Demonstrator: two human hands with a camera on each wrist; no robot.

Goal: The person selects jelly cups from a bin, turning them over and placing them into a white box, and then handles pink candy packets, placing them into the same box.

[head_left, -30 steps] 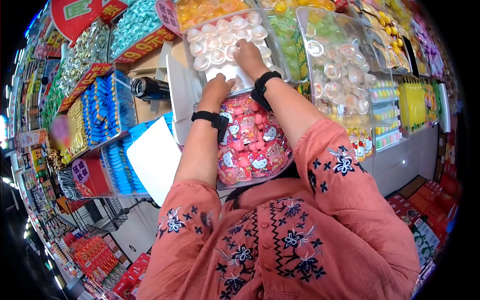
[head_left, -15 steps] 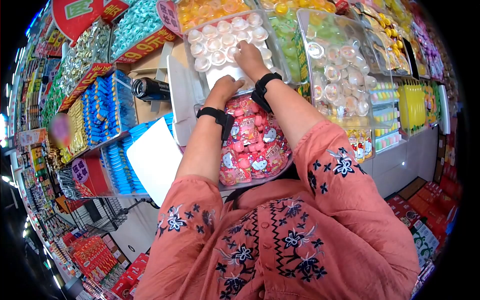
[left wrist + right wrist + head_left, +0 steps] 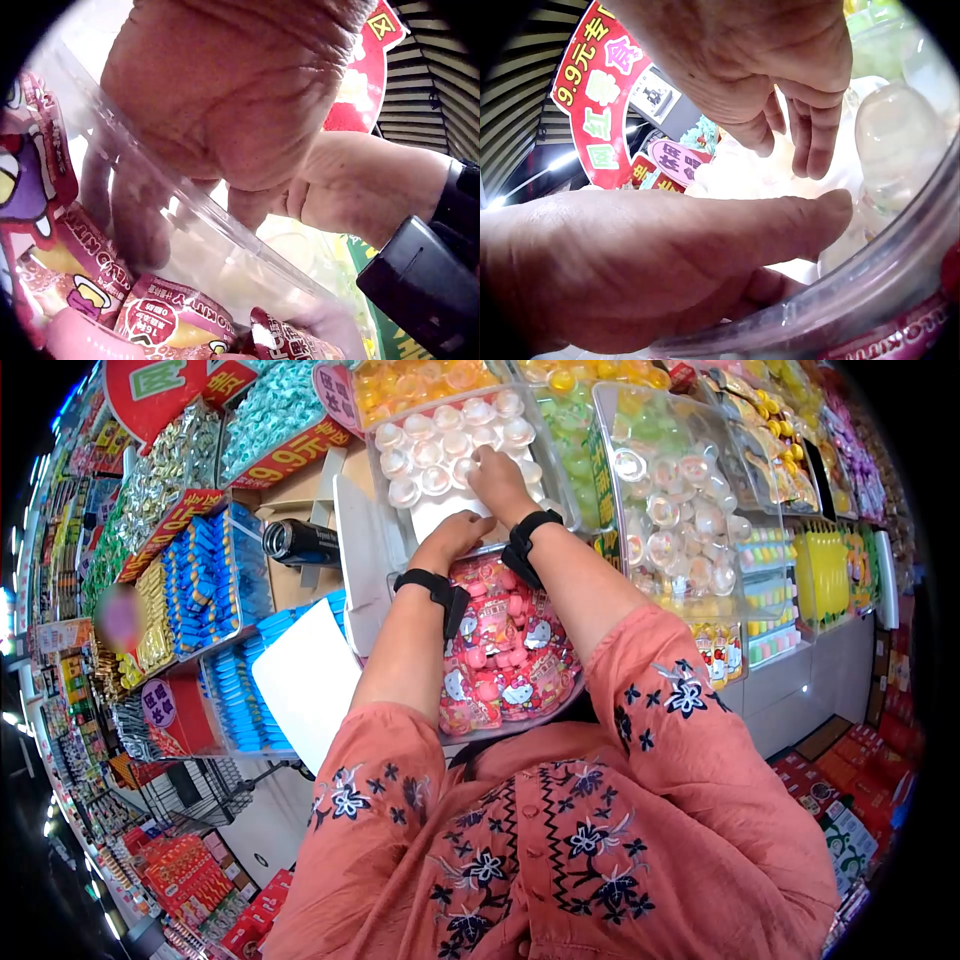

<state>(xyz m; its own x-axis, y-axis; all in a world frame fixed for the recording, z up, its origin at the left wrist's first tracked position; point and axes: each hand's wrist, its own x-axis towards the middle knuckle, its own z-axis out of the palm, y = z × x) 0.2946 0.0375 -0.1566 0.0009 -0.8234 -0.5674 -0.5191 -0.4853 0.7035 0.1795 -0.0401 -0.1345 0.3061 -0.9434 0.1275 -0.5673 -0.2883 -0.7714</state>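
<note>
Rows of clear-and-white jelly cups [image 3: 437,448] sit in a clear plastic bin [image 3: 574,490] in front of me, with a bare white patch at its near end. My right hand [image 3: 500,482] is among the cups, thumb and fingertips pinching one; in the right wrist view its fingers point down into the glare. My left hand [image 3: 456,537] is over the bin's near end. In the left wrist view its fingers [image 3: 142,232] hang down, seen through the clear wall, holding nothing visible. Pink Hello Kitty packets [image 3: 510,645] fill a tub just below the hands.
A second clear bin of jelly cups [image 3: 680,510] stands to the right. Leftward are a white panel [image 3: 308,665], a black bottle [image 3: 300,540] lying on its side and blue-wrapped sweets [image 3: 200,575]. Orange jelly cups [image 3: 425,385] lie beyond.
My left hand has shifted slightly right and back toward me, nearer the right wrist. The right hand stays at nearly the same spot among the jelly cups.
</note>
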